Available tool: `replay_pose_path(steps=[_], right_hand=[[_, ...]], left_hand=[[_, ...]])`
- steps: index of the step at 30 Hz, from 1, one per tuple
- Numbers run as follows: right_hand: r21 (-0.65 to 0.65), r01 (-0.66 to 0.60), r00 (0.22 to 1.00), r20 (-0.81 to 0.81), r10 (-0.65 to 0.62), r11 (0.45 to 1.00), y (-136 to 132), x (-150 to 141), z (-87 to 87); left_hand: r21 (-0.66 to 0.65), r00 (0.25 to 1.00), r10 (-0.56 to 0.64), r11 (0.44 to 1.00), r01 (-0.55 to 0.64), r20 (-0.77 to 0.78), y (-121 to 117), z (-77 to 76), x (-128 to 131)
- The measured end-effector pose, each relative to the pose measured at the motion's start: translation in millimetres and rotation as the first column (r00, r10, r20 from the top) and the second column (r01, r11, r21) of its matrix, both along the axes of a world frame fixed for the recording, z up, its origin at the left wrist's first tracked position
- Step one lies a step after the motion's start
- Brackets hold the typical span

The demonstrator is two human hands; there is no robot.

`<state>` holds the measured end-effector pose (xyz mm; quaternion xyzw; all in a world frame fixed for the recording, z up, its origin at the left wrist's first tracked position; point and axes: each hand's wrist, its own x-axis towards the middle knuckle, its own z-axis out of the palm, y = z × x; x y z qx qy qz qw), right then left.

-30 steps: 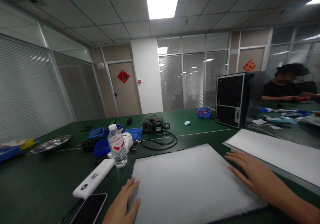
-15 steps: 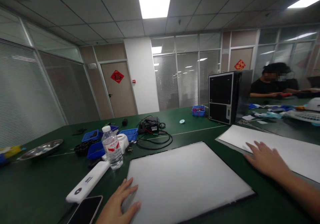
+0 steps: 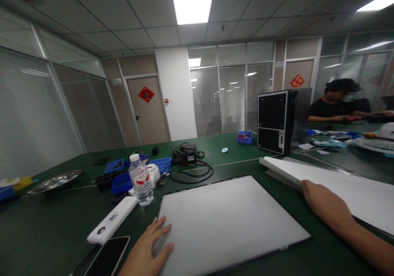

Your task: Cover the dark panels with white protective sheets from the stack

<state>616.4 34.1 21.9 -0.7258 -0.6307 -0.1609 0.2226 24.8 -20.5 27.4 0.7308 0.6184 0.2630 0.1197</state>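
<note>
A flat white panel with a dark edge [image 3: 227, 218] lies on the green table in front of me. My left hand [image 3: 150, 245] rests at its left edge, fingers spread and lying flat. To the right, my right hand [image 3: 326, 204] is closed on the near left edge of a white sheet [image 3: 347, 185]. That edge is lifted off the table, and a greyish layer shows beneath it. My right fingertips are hidden under the sheet. By my left hand are a phone [image 3: 107, 257] and a long white device [image 3: 113, 220].
A water bottle [image 3: 141, 181] stands beyond the white device. Behind it are blue bins [image 3: 121, 183] and a black adapter with cables [image 3: 187, 155]. A metal dish [image 3: 58, 181] lies far left. A computer case [image 3: 273, 122] stands behind the sheet; another person [image 3: 329, 108] sits at right.
My right hand has gone from lying open on the white sheet to gripping its edge, which is now raised. My left hand stays spread on the panel.
</note>
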Motion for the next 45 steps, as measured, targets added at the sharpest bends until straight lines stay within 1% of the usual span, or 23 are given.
replay_pose_path(steps=[2,3,5,6,8,10,11,12,13,14,16,17,18,19,21,25,29,33,36,38,41,43,45], right_hand=[[0.008,-0.048,0.998,0.03,0.047,0.999,-2.8,-11.8,8.0],[0.006,-0.097,0.994,0.051,0.096,0.995,-5.0,-20.1,11.6],[-0.014,-0.235,0.967,0.095,0.235,0.972,-13.1,-42.4,17.3],[-0.033,-0.311,0.943,0.114,0.313,0.95,-19.3,-56.3,19.6],[-0.087,-0.463,0.871,0.141,0.471,0.882,-34.7,-86.6,23.2],[-0.156,-0.606,0.768,0.141,0.625,0.78,-49.5,-113.5,25.9],[-0.186,-0.658,0.72,0.129,0.682,0.73,-54.7,-123.1,26.7],[-0.203,-0.686,0.693,0.112,0.712,0.699,-57.6,-129.1,26.9],[-0.202,-0.681,0.702,0.093,0.706,0.704,-58.0,-131.5,26.2],[-0.186,-0.645,0.743,0.074,0.665,0.741,-56.2,-130.6,24.7],[-0.151,-0.523,0.845,0.037,0.533,0.839,-48.3,-122.0,20.2],[-0.143,-0.468,0.879,0.02,0.476,0.872,-43.9,-116.4,17.8],[-0.145,-0.435,0.898,0.006,0.44,0.889,-40.1,-111.4,15.8],[-0.156,-0.426,0.903,-0.006,0.43,0.891,-37.5,-107.6,14.4],[-0.182,-0.451,0.891,-0.037,0.452,0.874,-36.4,-105.2,13.7],[-0.217,-0.539,0.842,-0.137,0.521,0.814,-44.0,-114.8,17.4],[-0.244,-0.562,0.821,-0.277,0.498,0.79,-48.2,-121.0,24.2],[-0.295,-0.585,0.809,-0.28,0.517,0.755,-47.8,-119.5,27.3],[-0.289,-0.611,0.79,-0.277,0.547,0.737,-45.6,-116.7,21.3],[-0.274,-0.584,0.81,-0.243,0.533,0.764,-40.1,-110.0,15.1],[-0.233,-0.467,0.883,-0.168,0.437,0.853,-23.4,-83.7,7.3],[-0.202,-0.338,0.939,-0.131,0.317,0.919,-9.2,-53.0,3.3],[-0.173,-0.156,0.985,-0.098,0.141,0.972,3.3,-15.8,-2.0]], left_hand=[[0.005,1.0,0.005,1.0,-0.004,-0.016,0.2,-1.7,-0.5],[0.001,1.0,0.005,1.0,-0.005,-0.027,0.5,-2.5,-0.9],[-0.007,0.999,0.009,1.0,-0.009,-0.054,1.4,-3.8,-1.6],[-0.011,0.997,0.012,1.0,-0.013,-0.071,1.8,-4.0,-1.9],[-0.021,0.994,0.02,1.0,-0.023,-0.105,2.0,-3.4,-2.3],[-0.031,0.991,0.023,0.999,-0.027,-0.129,1.7,-2.4,-2.6],[-0.033,0.99,0.022,0.999,-0.027,-0.136,1.6,-2.2,-2.9],[-0.033,0.99,0.02,0.999,-0.025,-0.141,1.7,-2.4,-3.3],[-0.032,0.989,0.019,0.999,-0.023,-0.144,1.9,-3.1,-3.8],[-0.028,0.989,0.017,0.999,-0.021,-0.144,2.2,-4.1,-4.4],[-0.015,0.99,0.016,1.0,-0.018,-0.139,3.4,-6.6,-5.7],[-0.009,0.991,0.014,1.0,-0.015,-0.134,3.9,-7.8,-6.4],[-0.003,0.992,0.012,1.0,-0.012,-0.128,4.4,-8.6,-6.9],[0.001,0.993,0.009,1.0,-0.009,-0.121,4.7,-9.0,-7.3],[-0.001,0.994,0.005,1.0,-0.005,-0.11,4.7,-8.9,-7.9],[-0.006,0.997,0.002,1.0,-0.002,-0.077,4.3,-8.1,-7.5],[-0.003,0.998,0.022,1.0,-0.022,-0.053,3.8,-9.4,-7.1],[0.015,0.997,0.035,0.999,-0.034,-0.069,4.3,-12.4,-8.4],[0.04,0.997,0.037,0.999,-0.035,-0.06,6.0,-14.9,-9.4],[0.051,0.999,0.039,0.998,-0.037,-0.039,6.6,-15.6,-9.7],[0.047,0.999,0.037,0.998,-0.037,0.009,5.6,-15.0,-9.3],[0.037,0.999,0.033,0.999,-0.034,0.033,4.3,-14.1,-8.4],[0.025,0.999,0.031,0.999,-0.032,0.025,3.6,-13.2,-7.1]])
